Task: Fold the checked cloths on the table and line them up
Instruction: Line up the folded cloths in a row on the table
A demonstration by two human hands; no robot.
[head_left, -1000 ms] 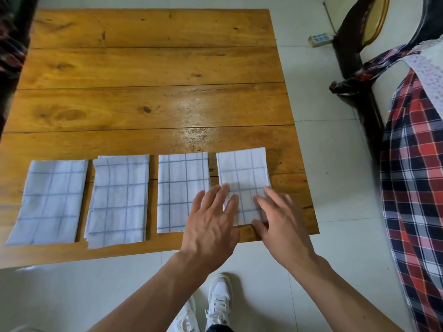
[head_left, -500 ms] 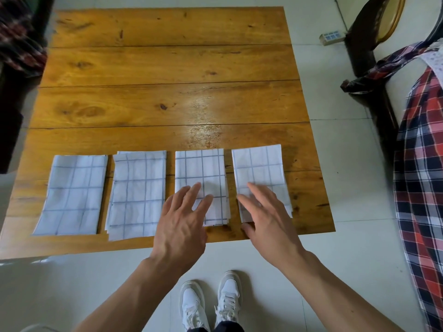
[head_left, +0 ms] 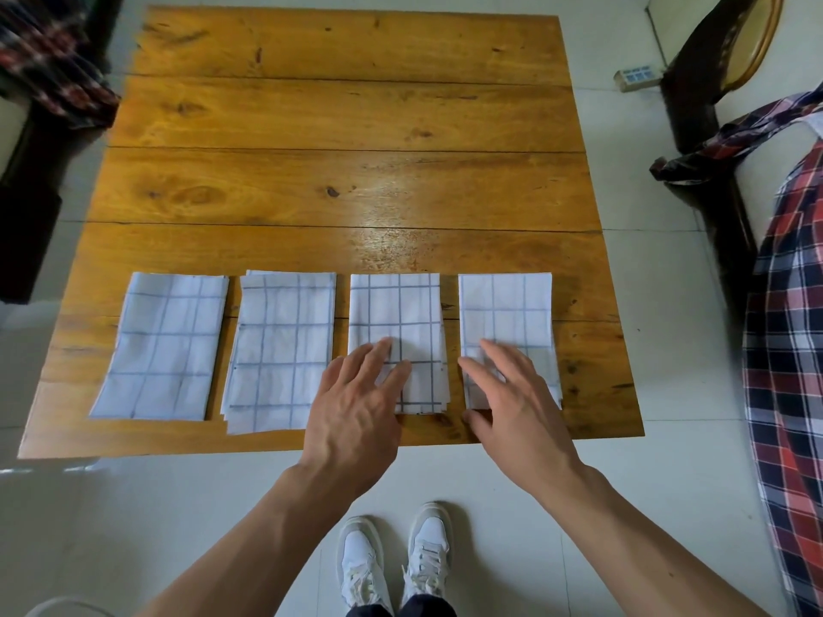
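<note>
- Cloths, four of them, white with blue checks, lie folded in one row along the near edge of the wooden table, each a tall rectangle with a narrow strip of bare wood between neighbours.
- First cloth is nearest to the near left corner and leans a little to the left.
- Second cloth shows several uneven layers at its lower edge, and it reaches closest to the near edge.
- Third cloth has the darkest grid lines, and its layers also show at the bottom.
- Fourth cloth lies toward the near right corner, with free wood on its right side.
- Left hand is flat and released, fingers spread, with the fingertips on the lower left part of the third cloth; it grasps nothing.
- Right hand is also flat and released, fingers spread over the lower part of the fourth cloth, the thumb at the cloth's near edge.
- White shoes stand on the pale tiled floor below the near edge.
- A red and blue plaid fabric hangs at the right, apart from the table.
</note>
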